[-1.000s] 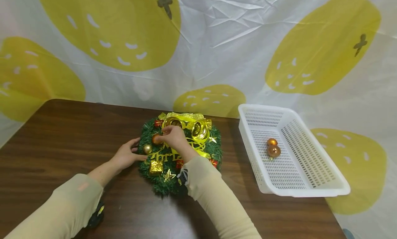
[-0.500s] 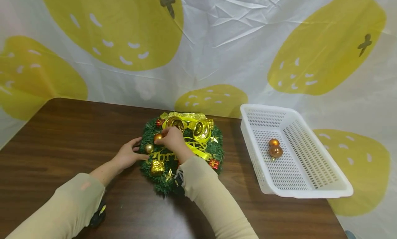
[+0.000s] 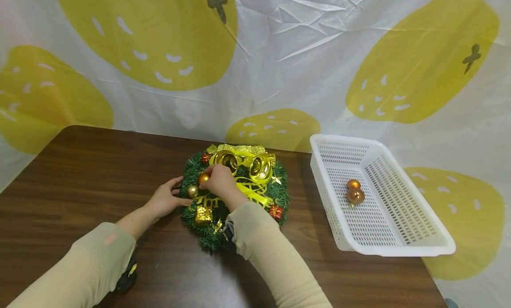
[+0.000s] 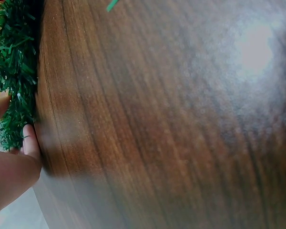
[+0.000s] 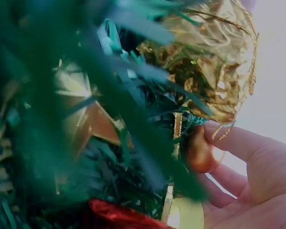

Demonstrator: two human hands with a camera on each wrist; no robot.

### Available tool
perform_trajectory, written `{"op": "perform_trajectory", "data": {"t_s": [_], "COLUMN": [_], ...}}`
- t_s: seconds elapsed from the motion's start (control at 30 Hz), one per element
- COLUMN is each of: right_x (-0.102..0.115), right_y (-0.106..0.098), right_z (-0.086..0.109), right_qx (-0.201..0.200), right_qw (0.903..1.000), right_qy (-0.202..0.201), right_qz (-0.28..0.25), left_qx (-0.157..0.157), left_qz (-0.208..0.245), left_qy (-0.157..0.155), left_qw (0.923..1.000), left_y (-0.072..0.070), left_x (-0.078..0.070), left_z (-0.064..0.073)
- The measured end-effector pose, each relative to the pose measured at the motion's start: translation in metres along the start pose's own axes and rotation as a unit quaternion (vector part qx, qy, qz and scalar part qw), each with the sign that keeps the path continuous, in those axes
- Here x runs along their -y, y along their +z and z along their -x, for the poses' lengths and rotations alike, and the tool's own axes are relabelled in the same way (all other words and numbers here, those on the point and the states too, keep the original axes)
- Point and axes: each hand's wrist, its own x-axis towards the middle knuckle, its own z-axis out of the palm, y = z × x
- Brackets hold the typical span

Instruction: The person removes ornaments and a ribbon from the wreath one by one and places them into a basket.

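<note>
Right hand pinches the orange ball at the wreath's left side, left hand grips the rim on the tabletop, likely fastening work, calling next for a careful, secure release!

The wreath lies on the tabletop, left of the basket and before the curtain; in the basket, two baubles sit one behind the other; on the wreath, the bells lie toward the back, the lettering before them, a gift box before that
</note>
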Motion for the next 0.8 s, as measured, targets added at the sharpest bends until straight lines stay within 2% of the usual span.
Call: {"op": "perform_trajectory", "data": {"t_s": [0.3, 0.8], "right_x": [-0.005, -0.007], "right_y": [-0.008, -0.031], "right_z": [0.001, 0.008], "right_qx": [0.014, 0.017], "right_qw": [0.9976, 0.9932], "right_qy": [-0.002, -0.029], "right_qz": [-0.068, -0.111], "left_qx": [-0.001, -0.003], "left_qz": [-0.002, 0.001], "left_qy": [0.008, 0.016], "left_qw": [1.0000, 0.9999], "left_y": [-0.001, 0.000], "left_x": [-0.003, -0.001], "left_z": [0.003, 0.000]}}
